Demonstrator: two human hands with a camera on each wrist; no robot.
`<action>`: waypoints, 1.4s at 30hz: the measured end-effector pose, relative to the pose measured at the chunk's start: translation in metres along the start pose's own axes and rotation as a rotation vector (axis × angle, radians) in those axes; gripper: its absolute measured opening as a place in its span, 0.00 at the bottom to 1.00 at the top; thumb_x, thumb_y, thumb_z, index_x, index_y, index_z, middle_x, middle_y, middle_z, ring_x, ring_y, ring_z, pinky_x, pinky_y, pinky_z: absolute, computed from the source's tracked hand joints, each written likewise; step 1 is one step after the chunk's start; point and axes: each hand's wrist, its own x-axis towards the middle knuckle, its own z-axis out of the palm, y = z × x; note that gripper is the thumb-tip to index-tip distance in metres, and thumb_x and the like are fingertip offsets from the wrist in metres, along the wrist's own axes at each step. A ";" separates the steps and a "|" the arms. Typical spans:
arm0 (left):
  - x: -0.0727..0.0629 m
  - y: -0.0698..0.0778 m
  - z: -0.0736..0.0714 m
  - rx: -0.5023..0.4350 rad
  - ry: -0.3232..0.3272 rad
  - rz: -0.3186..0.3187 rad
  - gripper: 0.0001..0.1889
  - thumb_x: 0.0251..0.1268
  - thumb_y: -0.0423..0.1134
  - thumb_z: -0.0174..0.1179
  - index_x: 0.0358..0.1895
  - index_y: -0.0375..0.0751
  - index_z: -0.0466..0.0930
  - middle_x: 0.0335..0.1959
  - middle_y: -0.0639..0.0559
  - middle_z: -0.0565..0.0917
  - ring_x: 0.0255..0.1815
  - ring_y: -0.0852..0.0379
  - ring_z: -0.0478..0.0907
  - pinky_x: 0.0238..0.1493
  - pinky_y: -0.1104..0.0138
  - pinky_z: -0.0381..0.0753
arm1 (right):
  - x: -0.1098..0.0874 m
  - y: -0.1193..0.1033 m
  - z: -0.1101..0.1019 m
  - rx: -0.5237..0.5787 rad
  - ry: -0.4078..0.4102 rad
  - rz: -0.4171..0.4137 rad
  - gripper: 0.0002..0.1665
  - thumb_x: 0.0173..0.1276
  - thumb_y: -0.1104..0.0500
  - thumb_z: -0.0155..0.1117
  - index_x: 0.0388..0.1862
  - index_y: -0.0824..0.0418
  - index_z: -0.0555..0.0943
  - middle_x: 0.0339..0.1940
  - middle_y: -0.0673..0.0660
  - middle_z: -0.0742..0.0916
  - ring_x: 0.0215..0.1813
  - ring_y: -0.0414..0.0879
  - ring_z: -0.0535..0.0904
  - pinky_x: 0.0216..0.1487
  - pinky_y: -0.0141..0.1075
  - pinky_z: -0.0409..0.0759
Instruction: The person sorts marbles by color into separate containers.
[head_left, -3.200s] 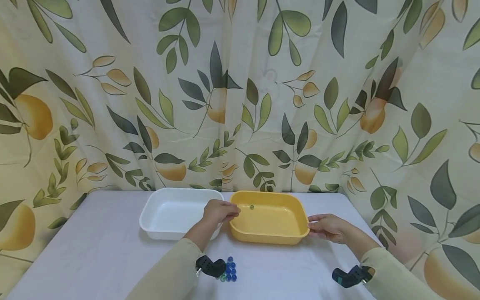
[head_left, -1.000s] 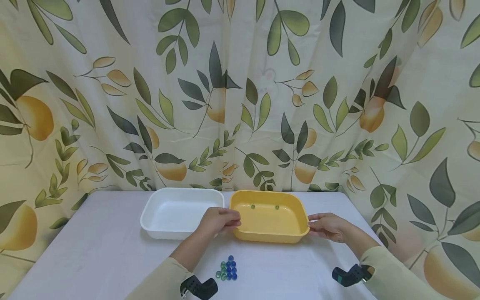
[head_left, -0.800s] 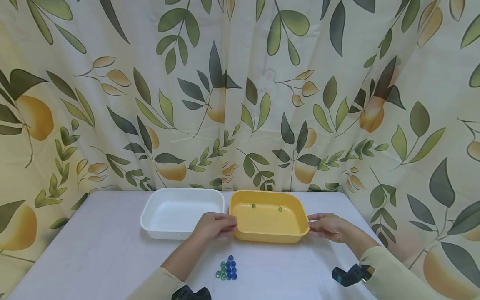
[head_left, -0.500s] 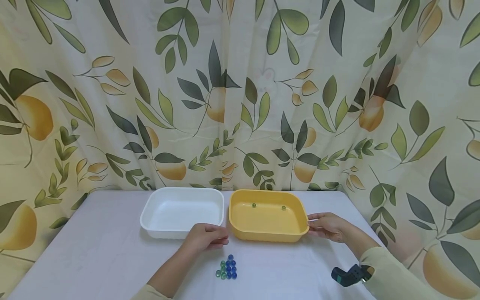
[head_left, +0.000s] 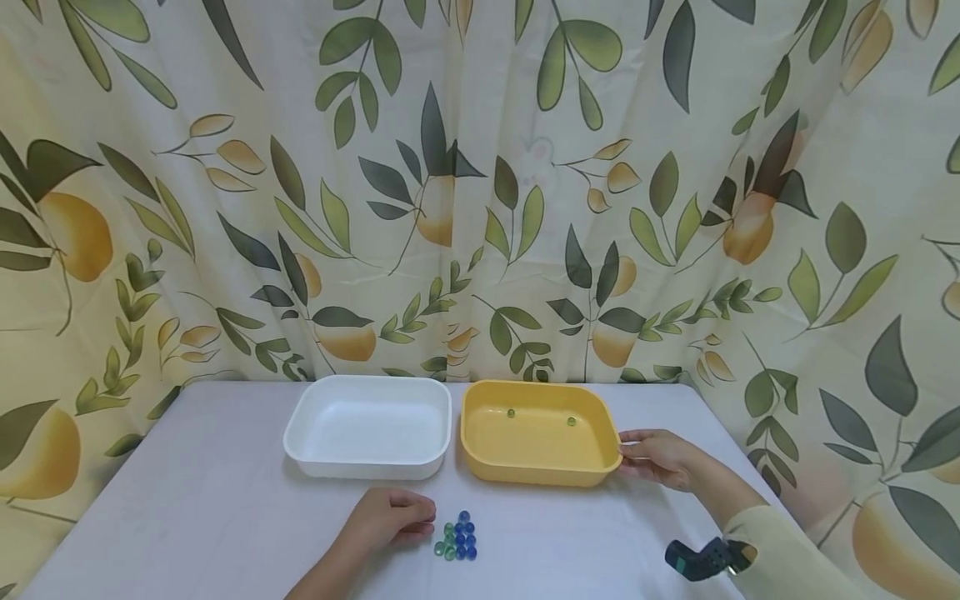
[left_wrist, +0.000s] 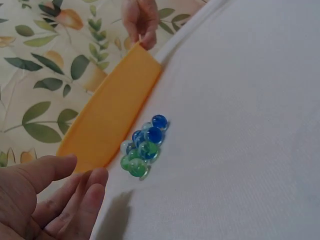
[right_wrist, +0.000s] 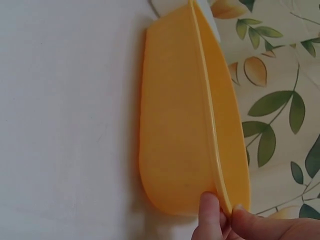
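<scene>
1. Here, head view: marble cluster (head_left: pixel 460 539) on table (head_left: pixel 187 517), left hand (head_left: pixel 388 517) just beside; two green marbles (head_left: pixel 572 422) inside yellow tray (head_left: pixel 536 473).
2. Left wrist: hand relaxed, thumb and fingers parted, gripping nothing.
3. Right wrist: right hand (right_wrist: pixel 262 227) pinches yellow tray's rim.

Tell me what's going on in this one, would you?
A person is seated or standing at a white-covered table. Their right hand pinches the right-end rim of a yellow tray, in which two green marbles lie. Their left hand, holding nothing, is just left of a cluster of blue and green marbles on the table. A white tray stands left of the yellow one.
</scene>
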 end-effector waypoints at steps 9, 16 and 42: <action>-0.008 -0.011 0.000 0.089 0.037 -0.081 0.14 0.62 0.42 0.67 0.44 0.35 0.86 0.29 0.54 0.87 0.31 0.61 0.84 0.37 0.68 0.88 | -0.004 0.004 0.000 0.059 -0.019 -0.025 0.34 0.75 0.67 0.54 0.73 0.74 0.53 0.48 0.62 0.83 0.42 0.46 0.85 0.52 0.35 0.86; -0.011 -0.017 0.005 0.113 0.047 -0.110 0.15 0.62 0.44 0.67 0.45 0.35 0.85 0.30 0.54 0.87 0.31 0.61 0.84 0.38 0.67 0.88 | -0.006 0.013 0.005 0.087 0.010 -0.066 0.40 0.71 0.68 0.59 0.75 0.73 0.51 0.61 0.68 0.77 0.44 0.46 0.85 0.55 0.36 0.84; -0.017 -0.011 0.022 0.306 0.117 0.037 0.11 0.50 0.41 0.75 0.36 0.42 0.87 0.26 0.56 0.87 0.31 0.59 0.83 0.39 0.60 0.87 | -0.006 0.028 0.013 0.263 0.064 -0.095 0.43 0.71 0.66 0.60 0.77 0.70 0.50 0.51 0.59 0.82 0.44 0.46 0.86 0.54 0.35 0.85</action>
